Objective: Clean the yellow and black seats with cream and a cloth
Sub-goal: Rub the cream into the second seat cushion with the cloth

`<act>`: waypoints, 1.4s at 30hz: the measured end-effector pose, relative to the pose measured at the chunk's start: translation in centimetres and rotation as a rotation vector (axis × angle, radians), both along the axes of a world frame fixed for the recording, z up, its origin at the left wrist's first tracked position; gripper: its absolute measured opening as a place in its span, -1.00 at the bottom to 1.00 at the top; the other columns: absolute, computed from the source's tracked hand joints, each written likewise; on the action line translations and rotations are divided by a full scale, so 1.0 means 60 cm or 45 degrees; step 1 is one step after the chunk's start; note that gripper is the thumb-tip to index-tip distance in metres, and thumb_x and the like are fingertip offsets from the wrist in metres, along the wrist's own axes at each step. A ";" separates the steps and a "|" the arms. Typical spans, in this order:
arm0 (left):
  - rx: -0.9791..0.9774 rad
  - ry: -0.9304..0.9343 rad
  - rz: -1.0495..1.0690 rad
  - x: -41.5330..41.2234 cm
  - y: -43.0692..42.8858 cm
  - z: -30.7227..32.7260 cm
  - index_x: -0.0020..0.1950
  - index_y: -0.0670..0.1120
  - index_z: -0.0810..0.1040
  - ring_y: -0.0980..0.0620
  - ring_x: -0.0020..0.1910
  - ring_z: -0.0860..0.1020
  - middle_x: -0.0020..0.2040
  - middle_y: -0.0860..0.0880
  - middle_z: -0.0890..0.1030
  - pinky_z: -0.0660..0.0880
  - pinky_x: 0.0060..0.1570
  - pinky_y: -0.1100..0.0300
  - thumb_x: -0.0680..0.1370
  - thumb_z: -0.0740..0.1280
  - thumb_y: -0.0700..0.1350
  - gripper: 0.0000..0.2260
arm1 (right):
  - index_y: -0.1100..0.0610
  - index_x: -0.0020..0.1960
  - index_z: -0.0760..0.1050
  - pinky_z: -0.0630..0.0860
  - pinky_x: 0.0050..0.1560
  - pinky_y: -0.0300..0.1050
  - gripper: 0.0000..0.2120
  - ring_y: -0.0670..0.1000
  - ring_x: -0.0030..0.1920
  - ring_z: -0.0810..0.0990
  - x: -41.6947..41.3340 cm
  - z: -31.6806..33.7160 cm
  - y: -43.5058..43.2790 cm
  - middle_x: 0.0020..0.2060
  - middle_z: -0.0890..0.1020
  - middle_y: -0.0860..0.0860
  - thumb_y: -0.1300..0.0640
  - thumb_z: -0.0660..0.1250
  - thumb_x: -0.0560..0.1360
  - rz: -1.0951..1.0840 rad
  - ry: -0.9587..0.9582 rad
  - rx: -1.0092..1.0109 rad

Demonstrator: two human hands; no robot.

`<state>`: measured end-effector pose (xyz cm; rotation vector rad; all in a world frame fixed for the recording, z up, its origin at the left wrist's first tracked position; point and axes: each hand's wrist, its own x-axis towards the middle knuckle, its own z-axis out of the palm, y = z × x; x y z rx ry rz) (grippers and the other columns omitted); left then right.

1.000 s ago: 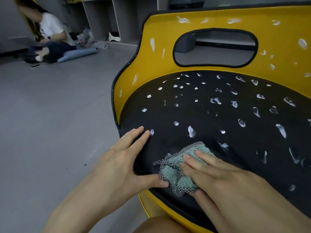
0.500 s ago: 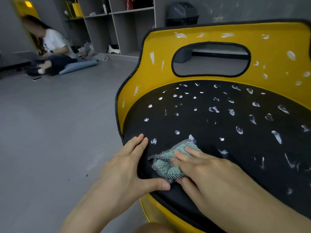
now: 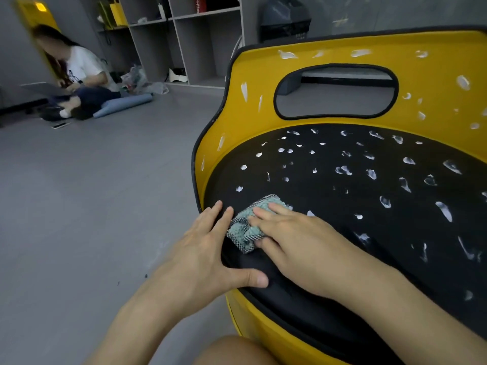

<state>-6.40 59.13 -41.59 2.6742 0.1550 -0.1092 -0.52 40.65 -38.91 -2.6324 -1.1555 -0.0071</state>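
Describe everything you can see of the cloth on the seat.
The cloth is a small bunched wad: teal looped pile with black-and-white checked edging, seemingly microfibre. It lies crumpled on the black cushion near its front left edge. The right hand presses it down with straight fingers; the left hand lies flat beside it, contact unclear.

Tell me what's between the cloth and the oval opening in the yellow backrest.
In the head view, above the cloth: black cushion dotted with white cream dabs, then a thin strip of yellow backrest under the opening.
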 end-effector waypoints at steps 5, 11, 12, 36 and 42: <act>0.063 0.005 0.008 -0.001 -0.007 0.005 0.61 0.19 -0.18 0.20 0.57 -0.17 0.58 0.27 -0.26 -0.01 0.52 0.14 0.07 0.20 0.62 0.23 | -0.13 0.47 0.29 0.36 0.33 -0.14 -0.59 -0.24 0.48 0.14 -0.019 -0.011 -0.025 0.46 0.26 -0.29 -0.05 0.05 0.64 0.023 -0.069 -0.004; 0.088 0.025 0.007 0.002 -0.005 0.006 0.61 0.17 -0.21 0.21 0.56 -0.24 0.58 0.25 -0.28 -0.07 0.51 0.18 0.09 0.23 0.61 0.23 | -0.16 0.47 0.30 0.35 0.27 -0.26 -0.59 -0.29 0.49 0.08 -0.030 -0.009 -0.027 0.46 0.25 -0.33 -0.04 0.06 0.63 0.057 -0.046 -0.050; 0.089 0.022 0.010 0.003 -0.005 0.005 0.61 0.17 -0.21 0.21 0.56 -0.23 0.58 0.25 -0.28 -0.08 0.51 0.19 0.08 0.22 0.61 0.23 | -0.15 0.53 0.17 0.27 0.36 -0.21 -0.56 -0.28 0.51 -0.05 -0.019 0.000 -0.016 0.50 0.12 -0.32 -0.06 0.03 0.66 0.044 0.037 -0.063; 0.030 0.021 -0.060 0.013 0.013 0.018 0.61 0.18 -0.20 0.30 0.53 -0.23 0.56 0.32 -0.25 -0.14 0.44 0.30 0.10 0.22 0.58 0.20 | -0.07 0.40 0.44 0.27 0.30 -0.31 -0.61 -0.20 0.47 0.23 -0.026 -0.010 -0.014 0.41 0.39 -0.24 -0.03 0.09 0.60 0.008 -0.097 -0.043; -0.030 -0.016 -0.057 0.010 0.014 0.007 0.61 0.20 -0.19 0.41 0.47 -0.25 0.55 0.35 -0.26 -0.16 0.38 0.39 0.14 0.26 0.55 0.17 | -0.07 0.49 0.22 0.25 0.41 0.11 -0.61 -0.15 0.51 0.02 0.023 0.003 0.043 0.50 0.18 -0.21 -0.04 -0.01 0.67 -0.033 -0.007 -0.060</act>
